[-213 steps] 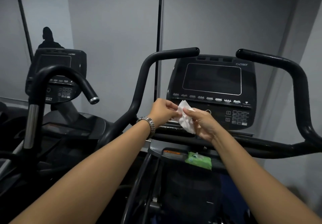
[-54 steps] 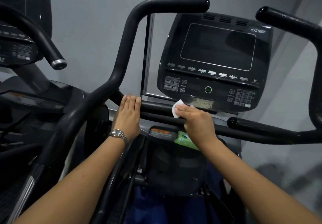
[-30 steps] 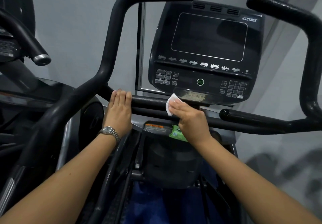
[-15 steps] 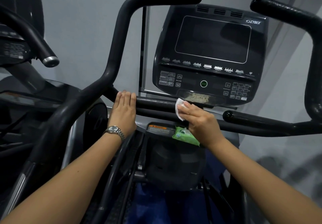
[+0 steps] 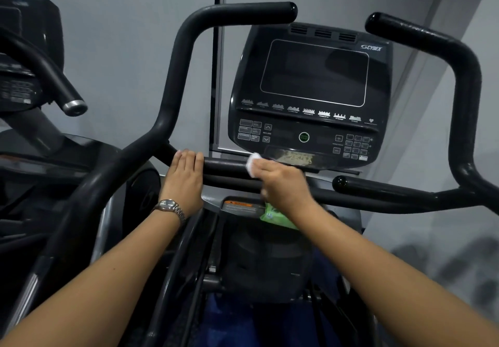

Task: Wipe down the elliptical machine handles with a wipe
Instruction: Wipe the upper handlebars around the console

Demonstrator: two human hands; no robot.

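My right hand [image 5: 283, 184] presses a white wipe [image 5: 252, 163] onto the black horizontal handle bar [image 5: 226, 163] just below the console [image 5: 310, 90]. Its fingers lie fairly straight over the wipe, most of which is hidden under them. My left hand [image 5: 186, 179], with a watch on the wrist, rests flat on the same bar further left, fingers together. The left curved handle [image 5: 186, 49] rises above it. The right curved handle [image 5: 464, 76] and a short side grip [image 5: 378, 186] stand to the right.
A green pack of wipes [image 5: 275, 217] lies in the tray under my right wrist, beside an orange warning label [image 5: 239, 205]. A second machine [image 5: 27, 76] with a metal-capped handle [image 5: 74, 106] stands close on the left. A grey wall is behind.
My right hand has slid the wipe a little to the left along the bar, closer to my left hand. My left hand has stayed on the bar.
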